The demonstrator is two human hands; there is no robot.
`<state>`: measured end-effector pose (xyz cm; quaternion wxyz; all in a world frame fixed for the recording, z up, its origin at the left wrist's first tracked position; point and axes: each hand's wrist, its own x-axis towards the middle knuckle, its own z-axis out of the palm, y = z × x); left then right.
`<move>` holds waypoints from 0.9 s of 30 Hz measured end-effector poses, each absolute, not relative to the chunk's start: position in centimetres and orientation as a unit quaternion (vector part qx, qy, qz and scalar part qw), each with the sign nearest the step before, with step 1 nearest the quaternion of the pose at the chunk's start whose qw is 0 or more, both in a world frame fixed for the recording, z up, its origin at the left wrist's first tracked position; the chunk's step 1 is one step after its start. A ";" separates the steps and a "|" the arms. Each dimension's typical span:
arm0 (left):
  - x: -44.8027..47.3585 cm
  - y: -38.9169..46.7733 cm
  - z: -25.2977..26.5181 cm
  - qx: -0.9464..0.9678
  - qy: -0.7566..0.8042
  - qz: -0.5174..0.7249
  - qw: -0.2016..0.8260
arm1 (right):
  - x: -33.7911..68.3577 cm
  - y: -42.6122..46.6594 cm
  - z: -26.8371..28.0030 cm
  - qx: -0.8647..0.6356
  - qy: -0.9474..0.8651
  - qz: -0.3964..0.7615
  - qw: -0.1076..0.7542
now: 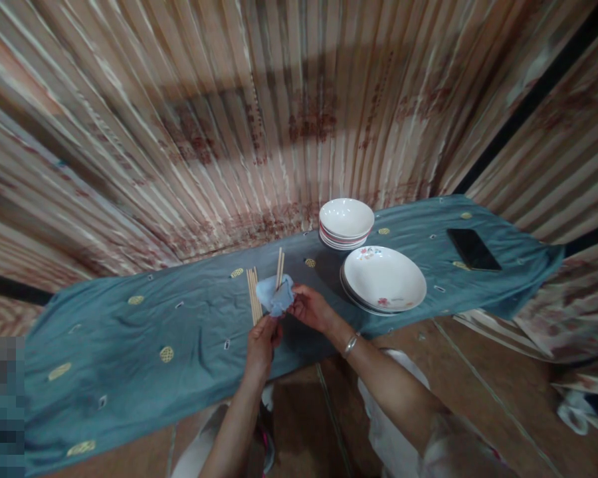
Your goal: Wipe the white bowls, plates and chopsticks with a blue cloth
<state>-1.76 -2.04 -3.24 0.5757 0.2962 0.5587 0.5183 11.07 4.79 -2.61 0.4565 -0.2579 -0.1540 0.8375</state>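
Note:
Between my hands a light blue cloth (274,295) is wrapped around a pair of wooden chopsticks (280,265), whose upper ends stick out above it. My left hand (263,338) is closed at the lower end of the bundle; whether it grips the chopsticks, the cloth or both is partly hidden. My right hand (311,307) pinches the right edge of the cloth. Several more wooden chopsticks (252,295) lie side by side on the table just left of the cloth.
A stack of white bowls (346,218) stands at the back, with a stack of floral plates (386,279) in front. A black phone (473,249) lies farther right on the green tablecloth (129,352). Striped curtains (279,119) hang close behind the table.

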 end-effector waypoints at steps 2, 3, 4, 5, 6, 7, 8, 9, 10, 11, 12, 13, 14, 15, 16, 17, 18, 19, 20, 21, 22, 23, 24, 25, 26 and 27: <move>-1.7 -2.0 -3.0 0.297 0.556 0.520 0.577 | 11.1 4.7 -2.6 -0.252 -0.140 0.845 0.451; -1.7 -2.0 -3.0 0.297 0.554 0.521 0.577 | 11.1 4.7 -2.6 -0.249 -0.129 0.850 0.446; -1.7 -2.0 -2.9 0.298 0.550 0.524 0.578 | 11.2 4.7 -2.6 -0.245 -0.115 0.856 0.440; -1.7 -2.0 -2.8 0.297 0.547 0.527 0.579 | 11.2 4.7 -2.6 -0.240 -0.101 0.861 0.436; -1.7 -2.0 -2.7 0.297 0.543 0.530 0.580 | 11.3 4.8 -2.6 -0.237 -0.089 0.865 0.433; -1.7 -2.0 -2.7 0.295 0.541 0.533 0.580 | 11.3 4.8 -2.6 -0.238 -0.081 0.867 0.431; -1.6 -1.9 -2.6 0.293 0.540 0.534 0.581 | 11.4 4.8 -2.6 -0.241 -0.079 0.866 0.431; -1.6 -1.9 -2.6 0.292 0.540 0.535 0.581 | 11.4 4.8 -2.7 -0.246 -0.084 0.863 0.434; -1.5 -1.9 -2.6 0.292 0.540 0.534 0.582 | 11.3 4.7 -2.7 -0.249 -0.097 0.859 0.437; -1.4 -1.8 -2.7 0.292 0.540 0.533 0.582 | 11.3 4.6 -2.6 -0.252 -0.116 0.854 0.441; -1.4 -1.8 -2.7 0.290 0.541 0.534 0.582 | 11.3 4.5 -2.6 -0.253 -0.141 0.847 0.445; -1.3 -1.8 -2.7 0.288 0.542 0.534 0.582 | 11.2 4.4 -2.5 -0.256 -0.169 0.839 0.449; -1.3 -1.8 -2.8 0.288 0.543 0.532 0.582 | 11.2 4.3 -2.5 -0.261 -0.197 0.830 0.452; -1.2 -1.8 -2.8 0.289 0.544 0.530 0.583 | 11.1 4.2 -2.4 -0.272 -0.223 0.819 0.453; -1.2 -1.8 -2.8 0.292 0.545 0.526 0.584 | 11.1 4.1 -2.3 -0.287 -0.246 0.807 0.453; -1.3 -1.8 -2.9 0.296 0.546 0.523 0.584 | 11.0 4.1 -2.3 -0.306 -0.265 0.796 0.450; -1.3 -1.8 -2.9 0.299 0.547 0.520 0.584 | 10.9 4.1 -2.3 -0.324 -0.280 0.786 0.446; -1.4 -1.8 -2.9 0.299 0.548 0.520 0.583 | 10.9 4.1 -2.3 -0.341 -0.291 0.778 0.441; -1.4 -1.7 -2.9 0.297 0.550 0.521 0.581 | 10.8 4.1 -2.3 -0.353 -0.300 0.772 0.436; -1.5 -1.7 -2.9 0.294 0.553 0.522 0.579 | 10.8 4.2 -2.3 -0.360 -0.306 0.768 0.432; -1.6 -1.7 -2.8 0.292 0.555 0.522 0.578 | 10.8 4.2 -2.4 -0.362 -0.312 0.766 0.429; -1.6 -1.8 -2.8 0.293 0.556 0.520 0.578 | 10.8 4.2 -2.4 -0.361 -0.318 0.765 0.427; -1.7 -1.8 -2.8 0.294 0.557 0.519 0.579 | 10.8 4.2 -2.4 -0.360 -0.324 0.765 0.426; -1.7 -1.8 -2.7 0.297 0.556 0.517 0.580 | 10.8 4.2 -2.4 -0.358 -0.328 0.764 0.424; -1.7 -1.8 -2.7 0.299 0.555 0.515 0.581 | 10.8 4.2 -2.4 -0.358 -0.331 0.763 0.424; -1.6 -1.9 -2.6 0.300 0.553 0.514 0.583 | 10.8 4.1 -2.5 -0.359 -0.331 0.761 0.426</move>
